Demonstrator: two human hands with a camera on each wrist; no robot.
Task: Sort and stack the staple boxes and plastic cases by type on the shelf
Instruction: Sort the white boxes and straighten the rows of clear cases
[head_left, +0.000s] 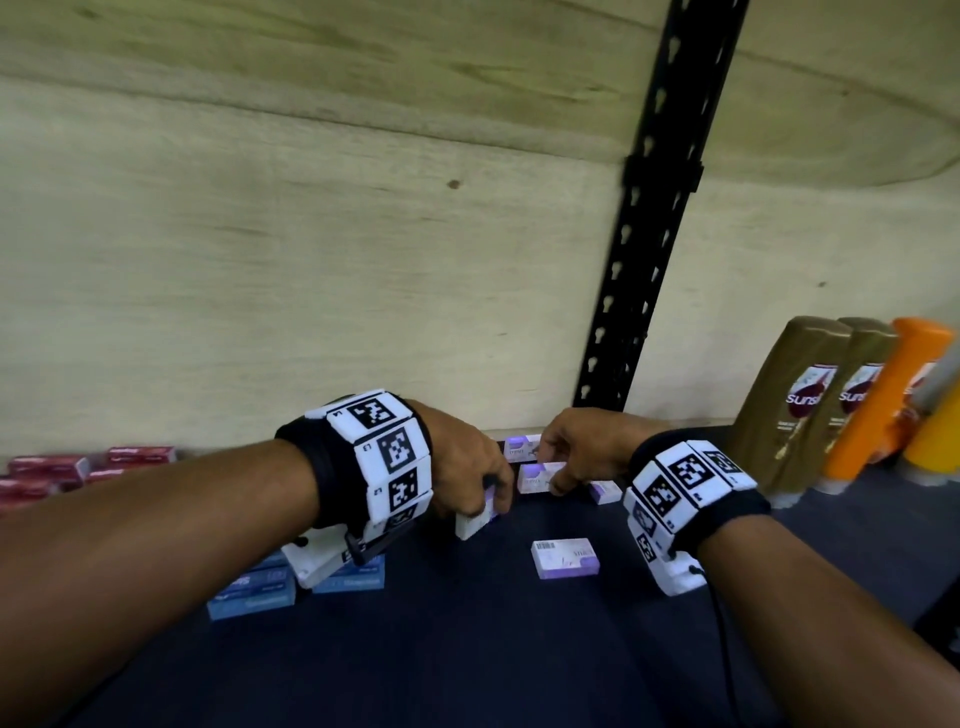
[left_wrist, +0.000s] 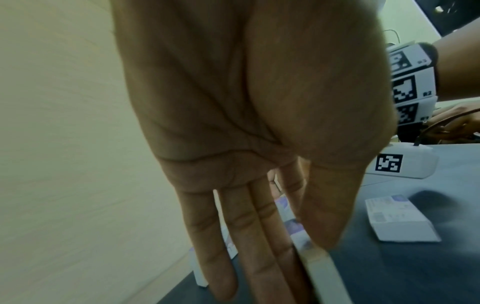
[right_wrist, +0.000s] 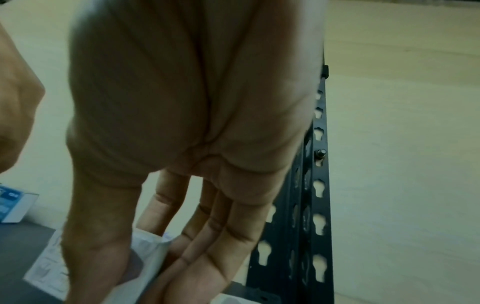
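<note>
Your left hand pinches a flat white cardboard box, tilted on edge above the dark matte shelf. Your right hand grips another near the back edge; a third lies flat mid-shelf, long axis sideways.

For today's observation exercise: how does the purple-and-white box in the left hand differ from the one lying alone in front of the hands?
The box in the left hand is tilted and pinched between thumb and fingers by the left hand; the lone box lies flat on the dark shelf, untouched. The held box shows mostly its white side; the lone box shows its barcode face. Both look like the same purple-and-white type.
</note>
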